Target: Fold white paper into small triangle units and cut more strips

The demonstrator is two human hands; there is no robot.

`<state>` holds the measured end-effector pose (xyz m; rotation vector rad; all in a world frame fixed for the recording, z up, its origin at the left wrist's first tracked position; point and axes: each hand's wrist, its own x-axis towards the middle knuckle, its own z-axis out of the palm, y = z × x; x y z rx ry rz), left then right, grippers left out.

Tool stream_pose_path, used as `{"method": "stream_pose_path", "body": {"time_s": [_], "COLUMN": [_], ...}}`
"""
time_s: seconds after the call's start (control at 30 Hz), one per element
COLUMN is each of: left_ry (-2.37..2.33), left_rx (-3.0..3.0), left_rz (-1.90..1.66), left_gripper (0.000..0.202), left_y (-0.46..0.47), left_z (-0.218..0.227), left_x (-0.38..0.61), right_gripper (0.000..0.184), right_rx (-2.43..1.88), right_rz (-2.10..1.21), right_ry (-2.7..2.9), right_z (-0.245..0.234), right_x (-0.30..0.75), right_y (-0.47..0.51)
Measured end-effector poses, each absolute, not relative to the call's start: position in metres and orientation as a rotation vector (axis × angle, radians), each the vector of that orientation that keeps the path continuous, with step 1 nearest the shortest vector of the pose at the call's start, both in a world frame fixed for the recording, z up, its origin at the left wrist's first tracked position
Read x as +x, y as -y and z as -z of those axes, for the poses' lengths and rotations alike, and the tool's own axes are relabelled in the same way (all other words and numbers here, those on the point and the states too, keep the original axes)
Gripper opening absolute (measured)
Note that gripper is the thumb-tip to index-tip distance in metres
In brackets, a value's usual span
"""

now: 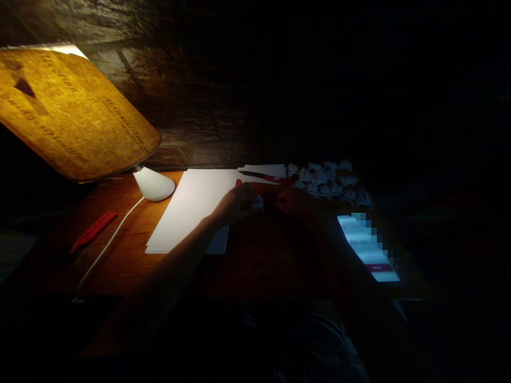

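My left hand (pixel 235 206) is closed around a small folded white paper piece (pixel 258 202), which shows at its fingertips. Just to the right, in deep shadow, my right hand (pixel 294 202) has its fingers curled; what they hold, if anything, is hidden. Under my left forearm lies a stack of white paper sheets (pixel 187 213). Scissors with red handles (pixel 275 180) rest beyond my hands, their dark blades pointing left over the paper. Past my right hand sits a pile of several small folded paper pieces (pixel 325 181).
A lamp with a printed yellow shade (pixel 80 117) and white base (pixel 154 184) stands at the left, its white cord (pixel 109 242) running to the table's front edge. Nearby is a red power strip (pixel 93 230). A lit screen (pixel 367 247) lies at right. Behind the wooden table (pixel 255 271) rises a wall (pixel 175 101).
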<state>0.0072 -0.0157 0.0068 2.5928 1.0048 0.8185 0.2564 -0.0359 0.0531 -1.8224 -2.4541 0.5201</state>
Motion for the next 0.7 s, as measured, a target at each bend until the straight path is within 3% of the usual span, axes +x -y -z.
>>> {"method": "stream_pose_path", "body": {"time_s": [0.53, 0.7], "left_ry": [-1.067, -1.006], "left_rx": [2.561, 2.504], "left_rz": [-0.701, -0.83], "left_gripper": [0.012, 0.012], "left_y": [0.0175, 0.0179], "left_z": [-0.0113, -0.0097], "left_x": [0.0081, 0.0094], "right_gripper": [0.027, 0.026], "right_rx": [-1.81, -1.796], "right_rz": [-0.532, -0.518], "right_ry": [2.44, 2.427], "right_z": [-0.0556, -0.053], "right_x": [0.2555, 0.2563], "right_y": [0.0375, 0.0355]}}
